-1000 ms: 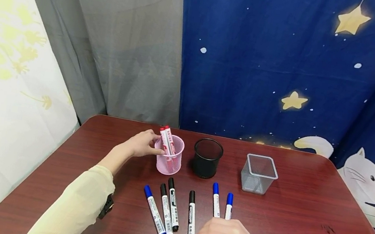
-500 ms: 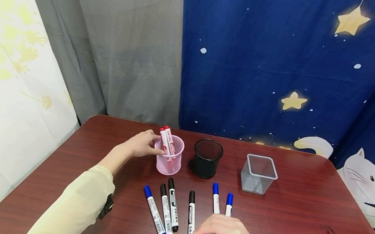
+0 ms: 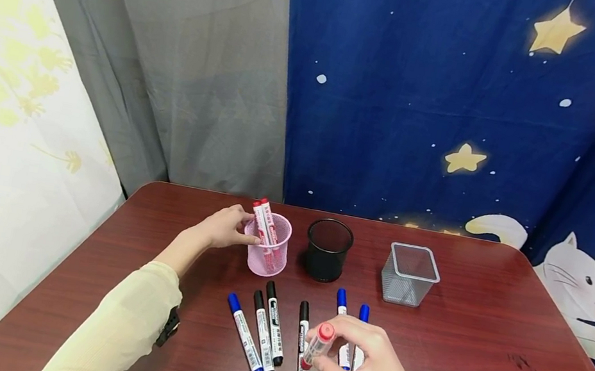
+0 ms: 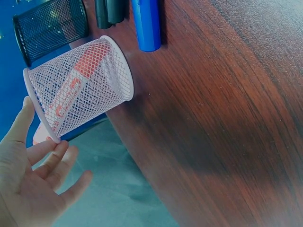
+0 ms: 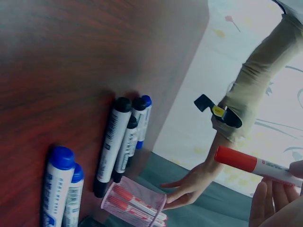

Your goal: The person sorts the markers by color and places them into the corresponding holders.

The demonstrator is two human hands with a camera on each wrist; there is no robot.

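Observation:
My left hand [image 3: 226, 228] holds the rim of a round pink mesh pen holder [image 3: 267, 264], thumb and fingertips at its edge. Two red markers [image 3: 266, 223] lean inside the holder, caps up in the head view. My right hand [image 3: 370, 369] pinches another red marker [image 3: 317, 346] between thumb and fingers, raised over the table with one red end toward the head camera. From the right wrist, the marker's red cap [image 5: 236, 159] points toward the left arm. A black-capped marker [image 3: 303, 326] lies below it, partly overlapped in the head view.
A round black mesh holder [image 3: 324, 264] and a square grey mesh holder [image 3: 408, 287] stand right of the pink one. Left of centre lie a blue marker [image 3: 245, 336] and two black markers. Two blue markers [image 3: 342, 301] lie partly behind my right hand.
My right hand has lifted the red marker up and away from the table's near side, tilting it more upright. My left hand has stayed at the pink pen holder.

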